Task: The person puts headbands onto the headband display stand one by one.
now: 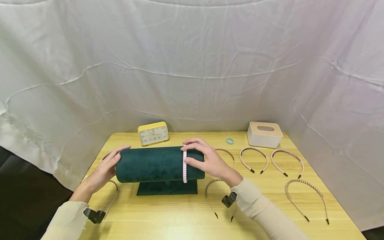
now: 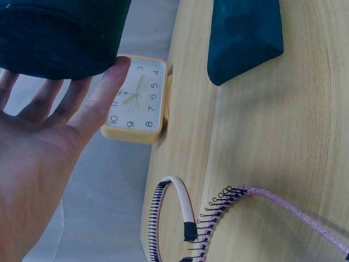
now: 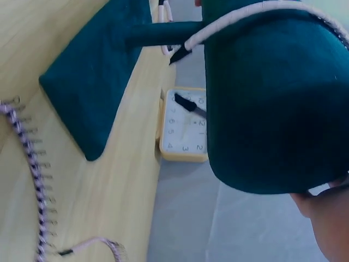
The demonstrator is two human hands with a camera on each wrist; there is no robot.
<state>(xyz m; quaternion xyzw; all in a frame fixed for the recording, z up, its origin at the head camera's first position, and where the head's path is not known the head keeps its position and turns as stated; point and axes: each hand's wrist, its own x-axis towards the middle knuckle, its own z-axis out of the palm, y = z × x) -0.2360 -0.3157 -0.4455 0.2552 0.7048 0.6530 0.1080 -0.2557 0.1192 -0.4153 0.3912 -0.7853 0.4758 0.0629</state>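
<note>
A dark green velvet roll stand (image 1: 150, 165) on a flat base (image 1: 167, 188) stands in front of me. My left hand (image 1: 103, 171) rests against its left end, with fingers fairly straight; in the left wrist view they reach past the roll's end. A white wrapped headband (image 1: 184, 168) sits over the roll near its right end. Across it, my right hand (image 1: 210, 161) holds the headband, fingertips at its top and thumb at its front. In the right wrist view the headband (image 3: 256, 10) crosses the roll, black tips pointing down; most of the right hand is hidden there.
Several headbands (image 1: 304, 181) lie right of the stand, others left, partly hidden by the left arm. At the back are a yellow clock (image 1: 153, 134), a blue ring (image 1: 229, 141) and a tissue box (image 1: 265, 135). A pale curtain (image 1: 192, 90) encloses the wooden table (image 1: 156, 216).
</note>
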